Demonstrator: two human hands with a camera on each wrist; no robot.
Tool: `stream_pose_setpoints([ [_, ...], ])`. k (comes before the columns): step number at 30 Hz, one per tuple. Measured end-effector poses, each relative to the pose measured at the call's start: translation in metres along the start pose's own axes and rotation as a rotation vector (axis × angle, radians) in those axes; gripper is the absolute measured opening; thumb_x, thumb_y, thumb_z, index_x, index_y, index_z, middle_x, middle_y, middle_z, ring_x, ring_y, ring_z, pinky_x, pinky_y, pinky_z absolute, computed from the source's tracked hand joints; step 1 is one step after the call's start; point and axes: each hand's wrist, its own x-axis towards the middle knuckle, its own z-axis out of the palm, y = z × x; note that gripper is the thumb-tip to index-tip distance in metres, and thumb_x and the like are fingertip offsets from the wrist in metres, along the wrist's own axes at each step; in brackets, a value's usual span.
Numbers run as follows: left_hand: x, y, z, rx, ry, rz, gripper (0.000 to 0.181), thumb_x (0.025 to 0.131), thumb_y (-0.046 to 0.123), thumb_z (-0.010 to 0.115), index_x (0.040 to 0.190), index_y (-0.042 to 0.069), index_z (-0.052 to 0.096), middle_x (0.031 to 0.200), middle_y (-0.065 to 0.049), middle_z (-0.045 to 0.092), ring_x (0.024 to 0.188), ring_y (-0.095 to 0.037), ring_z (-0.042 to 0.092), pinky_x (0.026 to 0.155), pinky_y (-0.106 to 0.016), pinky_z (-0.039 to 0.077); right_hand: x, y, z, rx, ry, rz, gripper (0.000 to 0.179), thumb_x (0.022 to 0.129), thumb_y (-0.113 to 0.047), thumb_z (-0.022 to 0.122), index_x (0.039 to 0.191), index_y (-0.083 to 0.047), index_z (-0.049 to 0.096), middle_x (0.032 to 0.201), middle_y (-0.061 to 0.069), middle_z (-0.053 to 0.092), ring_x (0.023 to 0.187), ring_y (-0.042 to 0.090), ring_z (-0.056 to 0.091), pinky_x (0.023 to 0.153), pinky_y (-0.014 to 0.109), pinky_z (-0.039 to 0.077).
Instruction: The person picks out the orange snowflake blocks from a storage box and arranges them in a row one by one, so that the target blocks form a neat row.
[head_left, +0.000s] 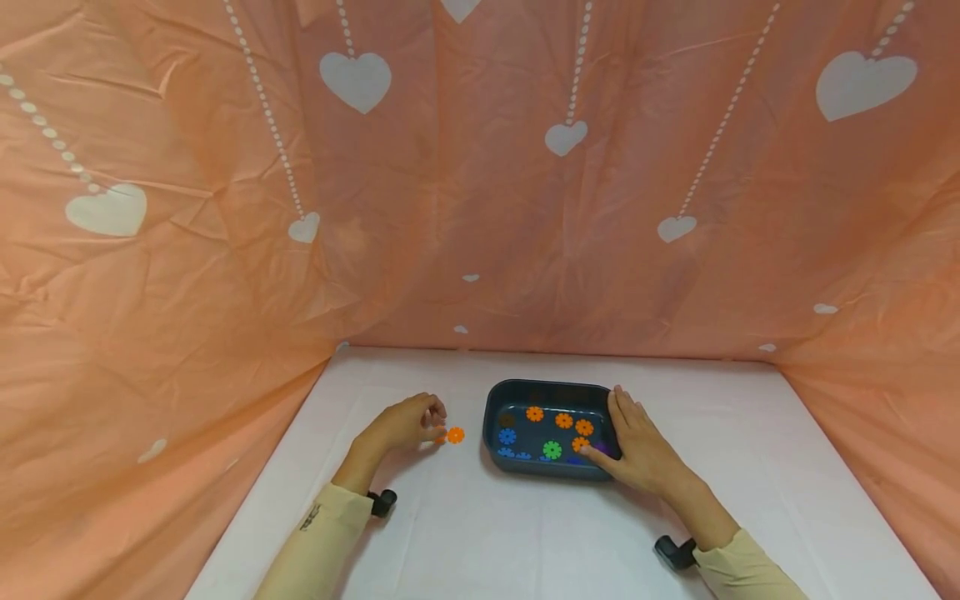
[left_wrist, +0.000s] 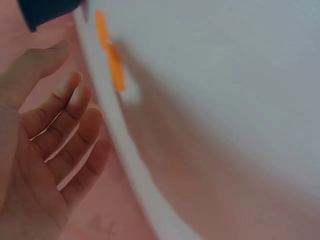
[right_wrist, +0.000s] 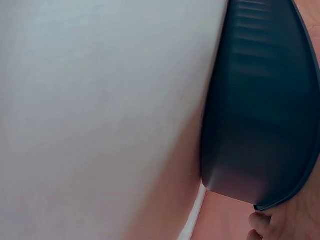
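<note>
My left hand (head_left: 408,423) is just above the table, its fingers loosely bent and holding nothing. Two orange snowflake-shaped plastic discs (head_left: 456,435) lie beside its fingertips; in the left wrist view, the orange discs (left_wrist: 116,67) appear edge-on, apart from the hand (left_wrist: 55,135). To the right stands a dark blue rectangular box (head_left: 551,473). My right hand (head_left: 637,446) holds its right end, thumb reaching over the rim and fingers along the side. The right wrist view shows the box's outer wall (right_wrist: 260,115) and a few fingertips (right_wrist: 260,221); the thumb is hidden there.
Inside the box are several loose discs: orange (head_left: 564,421), blue (head_left: 507,436), green (head_left: 552,450), purple and a brown one. A white cloth covers the table (head_left: 480,542). An orange curtain with white hearts (head_left: 356,82) hangs behind and at both sides.
</note>
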Motion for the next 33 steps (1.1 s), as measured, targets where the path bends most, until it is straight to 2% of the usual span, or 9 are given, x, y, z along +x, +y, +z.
stream_pose_setpoints([
  [5, 0.003, 0.017, -0.006, -0.015, 0.037, 0.014, 0.029, 0.096, 0.027, 0.082, 0.118, 0.013, 0.07, 0.108, 0.002, 0.066, 0.087, -0.014, 0.059, 0.08, -0.037, 0.052, -0.001, -0.001, -0.001, 0.001, 0.002, 0.0, 0.114, 0.097, -0.065, 0.067, 0.163, 0.015, 0.021, 0.172, 0.034, 0.017, 0.16, 0.05, 0.02, 0.128, 0.062, 0.019],
  [9, 0.009, 0.034, -0.008, 0.012, 0.051, 0.044, 0.034, 0.097, 0.03, 0.082, 0.122, 0.012, 0.069, 0.114, -0.006, 0.067, 0.089, -0.016, 0.058, 0.078, -0.036, 0.05, -0.001, -0.001, -0.001, 0.004, -0.002, 0.0, 0.114, 0.097, -0.065, 0.068, 0.163, 0.015, 0.021, 0.172, 0.034, 0.017, 0.16, 0.05, 0.019, 0.128, 0.062, 0.019],
  [12, 0.013, 0.046, -0.007, 0.048, 0.054, 0.089, 0.035, 0.098, 0.031, 0.081, 0.124, 0.011, 0.069, 0.119, -0.009, 0.068, 0.095, -0.017, 0.06, 0.08, -0.035, 0.051, -0.001, 0.0, 0.0, 0.004, -0.004, -0.003, 0.114, 0.097, -0.064, 0.068, 0.163, 0.015, 0.02, 0.172, 0.034, 0.017, 0.16, 0.05, 0.019, 0.128, 0.062, 0.018],
  [16, 0.019, 0.059, -0.005, 0.088, 0.082, 0.167, 0.036, 0.097, 0.031, 0.082, 0.125, 0.011, 0.069, 0.119, -0.006, 0.068, 0.1, -0.018, 0.061, 0.083, -0.035, 0.053, -0.001, 0.0, 0.001, 0.002, 0.003, -0.003, 0.114, 0.097, -0.065, 0.068, 0.163, 0.015, 0.02, 0.172, 0.034, 0.017, 0.16, 0.049, 0.019, 0.128, 0.062, 0.018],
  [20, 0.025, 0.071, -0.002, 0.094, 0.104, 0.228, 0.035, 0.097, 0.031, 0.082, 0.122, 0.012, 0.068, 0.117, -0.002, 0.067, 0.1, -0.018, 0.062, 0.085, -0.036, 0.054, -0.001, 0.001, 0.002, 0.004, -0.001, 0.003, 0.114, 0.097, -0.065, 0.067, 0.163, 0.014, 0.02, 0.173, 0.033, 0.015, 0.161, 0.049, 0.018, 0.128, 0.062, 0.017],
  [23, 0.03, 0.081, 0.002, 0.096, 0.095, 0.253, 0.034, 0.097, 0.03, 0.083, 0.122, 0.012, 0.068, 0.118, -0.002, 0.067, 0.101, -0.019, 0.063, 0.088, -0.038, 0.054, -0.002, 0.0, 0.001, 0.008, -0.004, 0.005, 0.114, 0.097, -0.065, 0.068, 0.163, 0.015, 0.02, 0.173, 0.033, 0.015, 0.161, 0.049, 0.017, 0.128, 0.062, 0.016],
  [29, 0.043, 0.101, 0.011, 0.137, 0.062, 0.272, 0.038, 0.097, 0.029, 0.083, 0.125, 0.008, 0.069, 0.118, -0.004, 0.067, 0.108, -0.022, 0.064, 0.096, -0.043, 0.054, -0.002, -0.001, 0.0, 0.006, -0.004, 0.003, 0.114, 0.097, -0.065, 0.067, 0.163, 0.015, 0.02, 0.173, 0.034, 0.015, 0.161, 0.05, 0.017, 0.128, 0.062, 0.017],
  [33, 0.051, 0.109, 0.019, 0.181, 0.056, 0.257, 0.038, 0.096, 0.032, 0.083, 0.124, 0.009, 0.07, 0.117, -0.003, 0.068, 0.109, -0.021, 0.064, 0.099, -0.043, 0.054, -0.002, -0.001, 0.0, 0.01, -0.006, 0.003, 0.114, 0.097, -0.065, 0.067, 0.163, 0.015, 0.02, 0.173, 0.033, 0.016, 0.161, 0.049, 0.017, 0.128, 0.063, 0.017],
])
